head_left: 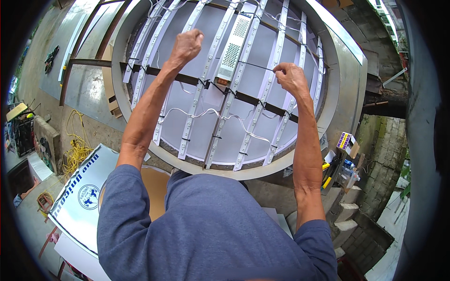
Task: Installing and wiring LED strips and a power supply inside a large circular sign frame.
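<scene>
A large round metal sign frame (123,70) lies in front of me, lined with several white LED strips (210,61) that cross dark metal bars (246,97). Between the strips sits a perforated silver power supply (233,49). My right hand (291,78) pinches the end of a thin black cable tie (257,65), which stretches left to the strip beside the power supply. Above the left strips my left hand (186,47) is closed in a fist; whatever it may hold is hidden. White wires (206,111) loop across the strips, and black ties bind strips to the bar.
Left of the frame are metal sheets (89,86) and a tangled yellow cord (76,152) on the floor. A white printed box panel (79,194) lies at lower left. To the right stand a small purple-and-yellow box (345,141), yellow-handled tools (327,181) and a clear plastic bottle (349,171).
</scene>
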{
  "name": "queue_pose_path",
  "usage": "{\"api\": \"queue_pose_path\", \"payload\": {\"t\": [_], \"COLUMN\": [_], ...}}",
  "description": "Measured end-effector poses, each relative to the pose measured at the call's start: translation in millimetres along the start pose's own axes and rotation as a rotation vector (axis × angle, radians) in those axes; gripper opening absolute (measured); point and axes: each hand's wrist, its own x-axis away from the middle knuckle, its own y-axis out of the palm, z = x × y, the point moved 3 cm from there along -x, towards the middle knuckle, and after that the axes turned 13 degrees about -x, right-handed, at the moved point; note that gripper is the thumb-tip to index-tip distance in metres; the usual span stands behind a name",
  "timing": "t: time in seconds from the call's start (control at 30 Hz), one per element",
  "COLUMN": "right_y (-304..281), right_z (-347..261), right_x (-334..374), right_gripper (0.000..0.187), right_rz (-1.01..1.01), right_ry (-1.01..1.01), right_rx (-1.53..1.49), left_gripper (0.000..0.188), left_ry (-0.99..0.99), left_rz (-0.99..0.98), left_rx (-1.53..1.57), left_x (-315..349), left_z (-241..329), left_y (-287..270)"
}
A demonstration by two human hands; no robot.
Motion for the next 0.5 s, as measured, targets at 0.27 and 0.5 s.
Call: {"api": "queue_pose_path", "payload": {"t": [0.27, 0.5], "right_y": [9, 7], "right_z": [-12, -12], "right_x": [1, 1], "right_gripper": [0.032, 0.03], "right_rz": [0.003, -0.01], "right_ry": [-0.04, -0.008], "right_rx": [0.11, 0.064], "left_gripper": [0.082, 0.073], "left_ry": [-0.499, -0.623], "left_rz": [-0.453, -0.443], "left_rx": [1.018, 1.017], "left_x": [-7, -4], "left_z": [-41, -34], "left_y": [79, 92]}}
